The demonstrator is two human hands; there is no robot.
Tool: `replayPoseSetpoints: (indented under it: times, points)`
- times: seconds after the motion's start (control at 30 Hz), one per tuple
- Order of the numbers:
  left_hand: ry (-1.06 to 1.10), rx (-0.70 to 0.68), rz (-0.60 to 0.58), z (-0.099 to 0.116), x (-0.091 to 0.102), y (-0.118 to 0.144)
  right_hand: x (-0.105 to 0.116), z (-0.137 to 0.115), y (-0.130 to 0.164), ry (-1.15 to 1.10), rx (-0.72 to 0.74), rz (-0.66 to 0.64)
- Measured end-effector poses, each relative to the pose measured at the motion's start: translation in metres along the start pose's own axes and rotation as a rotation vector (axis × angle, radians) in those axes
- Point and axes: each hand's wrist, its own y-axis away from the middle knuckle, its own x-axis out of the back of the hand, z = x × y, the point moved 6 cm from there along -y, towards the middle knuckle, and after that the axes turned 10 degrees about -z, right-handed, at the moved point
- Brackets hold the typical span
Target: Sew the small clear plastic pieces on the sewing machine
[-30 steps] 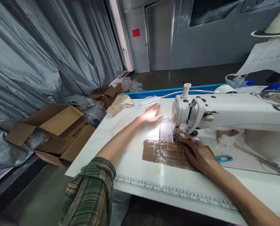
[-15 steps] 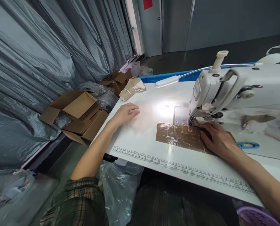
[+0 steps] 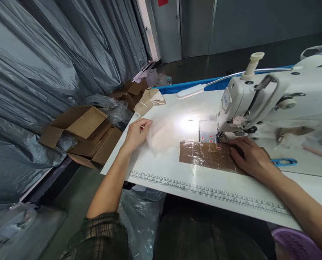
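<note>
My left hand (image 3: 136,134) is closed in a pinch at the left edge of a thin, see-through pale fabric (image 3: 163,135) that lies on the white sewing table (image 3: 155,162). To the right stands a white sewing machine (image 3: 234,97). My right hand (image 3: 251,155) rests beside its presser foot (image 3: 221,138), fingers stretched forward and thumb apart from the index finger. Under that hand lies a brown board covered with clear tape (image 3: 204,157). Small red marks show on the metal plate by the needle. Whether the right fingertips touch fabric is hidden.
A rolled beige cloth bundle (image 3: 148,102) lies at the table's far left corner. A lamp (image 3: 190,91) lights the surface. Blue thread snips (image 3: 284,162) lie right of my right hand. Cardboard boxes (image 3: 87,122) stand left of the table, and a ruler strip (image 3: 190,187) runs along the front edge.
My left hand has drawn back a little to the left, its fingers closing on the sheer fabric, which now stretches toward it. My right hand stays by the presser foot. The view shifted slightly.
</note>
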Motion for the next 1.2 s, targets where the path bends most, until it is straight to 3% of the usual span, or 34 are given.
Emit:
replayPoseSetpoints:
  times: [0.13,0.23,0.3,0.37,0.53,0.6,0.77,0.87,1.0,1.1,1.2]
  points:
    - [0.049,0.053,0.045,0.005,0.002,-0.011,-0.001,0.001,0.0,-0.002,0.031,-0.004]
    - [0.163,0.004,0.178,0.016,0.008,-0.019,-0.001,-0.001,0.001,0.008,0.04,0.014]
    - [0.167,-0.042,0.183,0.032,0.001,-0.022,0.001,-0.003,0.001,0.015,0.041,0.021]
    - [0.18,-0.098,0.066,0.054,-0.021,-0.023,0.002,-0.007,0.001,0.011,0.041,0.018]
    - [0.262,-0.343,-0.539,0.121,-0.097,-0.007,0.005,-0.009,0.0,-0.024,0.029,-0.001]
    - [0.218,-0.394,-0.582,0.131,-0.108,-0.006,0.007,-0.009,0.0,-0.042,0.025,0.004]
    - [0.074,-0.347,-0.368,0.113,-0.112,-0.021,0.012,-0.017,0.001,-0.118,0.033,0.029]
    - [0.06,-0.34,-0.366,0.102,-0.126,-0.019,0.008,-0.027,0.001,-0.062,0.034,-0.02]
    - [-0.006,-0.499,-0.366,0.112,-0.143,-0.007,0.002,-0.044,0.002,-0.02,0.179,-0.066]
    - [0.15,-0.536,-0.349,0.125,-0.139,0.001,0.008,-0.048,0.004,-0.284,0.262,-0.031]
    - [0.476,-0.354,-0.518,0.127,-0.136,0.005,0.012,-0.042,0.002,-0.706,0.188,-0.082]
